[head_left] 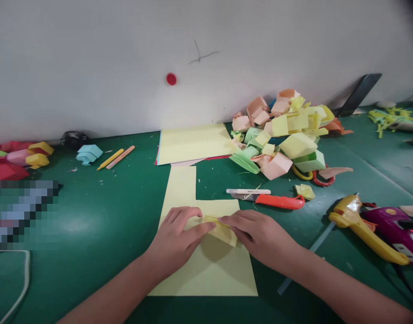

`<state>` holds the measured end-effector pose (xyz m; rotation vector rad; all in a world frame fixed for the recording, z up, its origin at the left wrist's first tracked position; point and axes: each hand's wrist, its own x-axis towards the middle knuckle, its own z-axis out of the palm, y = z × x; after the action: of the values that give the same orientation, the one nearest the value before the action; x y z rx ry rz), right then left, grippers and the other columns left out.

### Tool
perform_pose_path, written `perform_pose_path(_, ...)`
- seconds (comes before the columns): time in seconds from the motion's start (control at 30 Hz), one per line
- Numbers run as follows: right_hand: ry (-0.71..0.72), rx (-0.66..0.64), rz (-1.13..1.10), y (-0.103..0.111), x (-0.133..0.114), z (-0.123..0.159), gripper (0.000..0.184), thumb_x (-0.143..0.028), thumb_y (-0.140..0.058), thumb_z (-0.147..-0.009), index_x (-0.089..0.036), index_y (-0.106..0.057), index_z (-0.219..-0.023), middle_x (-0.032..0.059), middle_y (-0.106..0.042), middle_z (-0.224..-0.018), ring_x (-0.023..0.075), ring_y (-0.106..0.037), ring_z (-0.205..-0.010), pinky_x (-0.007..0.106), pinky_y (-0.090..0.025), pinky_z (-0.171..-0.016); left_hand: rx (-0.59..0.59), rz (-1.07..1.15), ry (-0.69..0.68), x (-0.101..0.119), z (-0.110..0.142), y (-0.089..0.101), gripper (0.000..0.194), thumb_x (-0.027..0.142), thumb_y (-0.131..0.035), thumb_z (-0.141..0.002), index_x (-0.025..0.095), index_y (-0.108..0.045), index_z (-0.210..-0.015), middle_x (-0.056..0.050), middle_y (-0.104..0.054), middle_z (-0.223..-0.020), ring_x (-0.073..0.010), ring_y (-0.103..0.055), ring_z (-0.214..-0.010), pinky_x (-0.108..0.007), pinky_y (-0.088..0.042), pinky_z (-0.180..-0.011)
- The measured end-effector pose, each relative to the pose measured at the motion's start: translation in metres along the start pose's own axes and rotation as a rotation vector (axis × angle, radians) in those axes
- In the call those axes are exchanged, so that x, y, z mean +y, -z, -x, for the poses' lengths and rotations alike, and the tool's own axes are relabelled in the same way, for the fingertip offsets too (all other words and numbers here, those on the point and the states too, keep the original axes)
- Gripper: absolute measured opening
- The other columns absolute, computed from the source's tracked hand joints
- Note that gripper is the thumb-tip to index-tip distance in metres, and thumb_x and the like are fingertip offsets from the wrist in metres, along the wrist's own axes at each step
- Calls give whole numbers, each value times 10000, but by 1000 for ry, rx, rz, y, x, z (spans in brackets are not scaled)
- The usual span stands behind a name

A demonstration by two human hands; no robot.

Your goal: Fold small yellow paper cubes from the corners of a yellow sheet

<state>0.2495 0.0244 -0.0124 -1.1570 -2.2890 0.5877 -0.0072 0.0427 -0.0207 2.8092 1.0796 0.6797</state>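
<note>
A small folded piece of yellow paper (223,233) is held between my two hands, a little above a larger yellow sheet (206,274). My left hand (181,231) is closed on its left end, with thumb and forefinger at the upper edge. On the right end, the fingers of my right hand (256,229) pinch the same piece along its top fold. The larger sheet lies flat on the green table, with a corner cut out at its upper right. Part of the folded piece is hidden behind my fingers.
Beyond my hands lie a utility knife (280,201), a white pen (248,191) and stacked paper (192,144). Folded paper shapes (287,130) pile up by the wall. A yellow glue gun (365,229) and a purple power strip (392,229) are at right.
</note>
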Motion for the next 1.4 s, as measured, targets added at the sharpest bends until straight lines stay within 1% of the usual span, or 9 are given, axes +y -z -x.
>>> perform_pose_path(0.13, -9, 1, -120, -2, -1, -1, 369, -75, -462, -955, -233, -679, -1209, 70, -730, -1058, 191, -687, -956, 311, -570, -810, -48, 35, 57, 2, -1, 2, 312, 188, -550, -950, 281, -657, -1227, -89, -574, -1194, -260, -537, -1113, -421, -504, -931)
perform_pose_path(0.3, -23, 15, -198, -3, -2, 1, 346, -81, -479, -952, -242, -692, -1172, 59, -722, -1057, 174, -685, -943, 289, -565, -800, -134, 88, 102, 5, -2, 6, 433, 318, -612, -910, 266, -574, -1338, -117, -502, -1301, -312, -484, -1191, -495, -483, -989)
perform_pose_path(0.47, 14, 5, -192, -7, -1, 2, 325, -67, -487, -949, -232, -699, -1133, 54, -718, -1084, 181, -666, -995, 302, -545, -864, -154, 93, 153, 6, 1, 5, 271, 204, -544, -923, 244, -609, -1183, -119, -448, -1328, -316, -443, -1220, -507, -474, -993)
perform_pose_path(0.6, -22, -9, -159, -9, 2, 1, 303, -74, -494, -946, -237, -702, -1094, 46, -708, -1072, 176, -665, -968, 295, -543, -845, -118, 120, 129, 5, 2, 2, 146, 143, -504, -932, 220, -613, -991, -106, -452, -1288, -289, -439, -1192, -454, -476, -957)
perform_pose_path(0.77, -76, 2, -20, -6, 4, 1, 263, -115, -523, -942, -246, -708, -1075, 47, -704, -1030, 200, -647, -925, 333, -535, -807, -102, 178, 39, 2, 1, 6, 220, 54, -460, -913, 213, -606, -868, -73, -515, -1243, -264, -442, -1177, -419, -425, -935)
perform_pose_path(0.87, -67, 10, 110, -4, 3, 2, 220, -172, -575, -933, -251, -717, -1082, 60, -692, -1037, 232, -614, -929, 380, -520, -815, -127, 231, 4, 2, -1, 11, 181, 66, -483, -876, 204, -601, -880, -71, -566, -1164, -250, -487, -1103, -421, -396, -903)
perform_pose_path(1.0, -49, 31, 211, -3, 1, 1, 163, -254, -662, -898, -241, -725, -1048, 69, -674, -1052, 250, -574, -935, 420, -489, -846, -166, 253, -9, 4, -5, 12, 55, 207, -556, -910, 194, -604, -886, -50, -614, -1039, -222, -534, -992, -410, -365, -863)
perform_pose_path(1.17, -56, 93, 300, -12, -4, -7, 164, -359, -665, -912, -205, -711, -948, 68, -679, -972, 257, -557, -914, 432, -447, -853, -176, 126, -39, 5, -6, 2, 120, 246, -525, -986, 204, -635, -1002, -17, -670, -984, -194, -570, -953, -392, -350, -868)
perform_pose_path(1.4, -36, 90, 178, -17, 0, -17, 97, -185, -587, -933, -213, -657, -871, 42, -668, -915, 214, -555, -872, 376, -424, -829, -112, 130, -48, 2, -6, 0, 143, 224, -538, -994, 234, -680, -986, -14, -644, -952, -184, -554, -912, -361, -355, -833)
